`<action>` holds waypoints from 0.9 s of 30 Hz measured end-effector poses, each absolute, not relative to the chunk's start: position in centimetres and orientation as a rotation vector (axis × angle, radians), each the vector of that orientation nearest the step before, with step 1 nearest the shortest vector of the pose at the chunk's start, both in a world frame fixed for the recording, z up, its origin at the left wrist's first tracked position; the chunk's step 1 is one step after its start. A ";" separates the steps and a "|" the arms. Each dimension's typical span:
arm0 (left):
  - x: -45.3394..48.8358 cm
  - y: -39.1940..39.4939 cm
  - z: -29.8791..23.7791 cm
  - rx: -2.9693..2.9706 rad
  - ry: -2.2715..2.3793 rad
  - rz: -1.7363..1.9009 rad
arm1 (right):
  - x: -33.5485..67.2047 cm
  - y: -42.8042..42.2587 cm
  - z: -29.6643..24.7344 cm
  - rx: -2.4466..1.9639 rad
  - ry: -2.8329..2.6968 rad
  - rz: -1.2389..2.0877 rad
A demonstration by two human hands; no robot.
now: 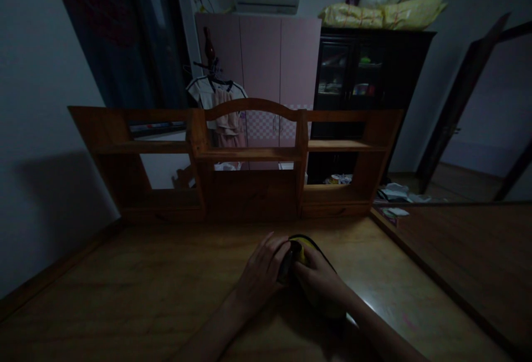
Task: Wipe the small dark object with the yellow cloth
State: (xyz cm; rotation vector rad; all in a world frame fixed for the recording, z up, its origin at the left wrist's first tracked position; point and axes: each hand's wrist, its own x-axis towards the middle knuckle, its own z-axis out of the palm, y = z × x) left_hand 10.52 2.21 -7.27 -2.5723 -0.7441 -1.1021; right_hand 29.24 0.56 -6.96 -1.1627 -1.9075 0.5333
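Observation:
A yellow and black item, which looks like a soft pouch, lies on the wooden desk top in front of me. Its black edge curves round the far side, and a dark opening shows between my hands. My left hand grips its left edge with bent fingers. On the other side, my right hand pinches the yellow part near the opening. The dim light and my right forearm hide much of the item, so its exact kind is unclear.
A wooden shelf unit stands along the desk's far edge. A raised rim borders the desk on the right, with papers by its far end. Behind are clothes on a stand, a pink wardrobe and a dark cabinet.

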 end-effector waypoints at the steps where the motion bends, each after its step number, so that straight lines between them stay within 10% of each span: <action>1: 10.5 2.2 -7.3 -2.582 -0.730 -1.100 | 29.2 0.5 -7.1 -1.139 -1.904 0.578; 27: 10.9 2.5 -7.4 -2.849 -0.812 -1.010 | 30.5 1.7 -9.2 -1.350 -2.147 -0.071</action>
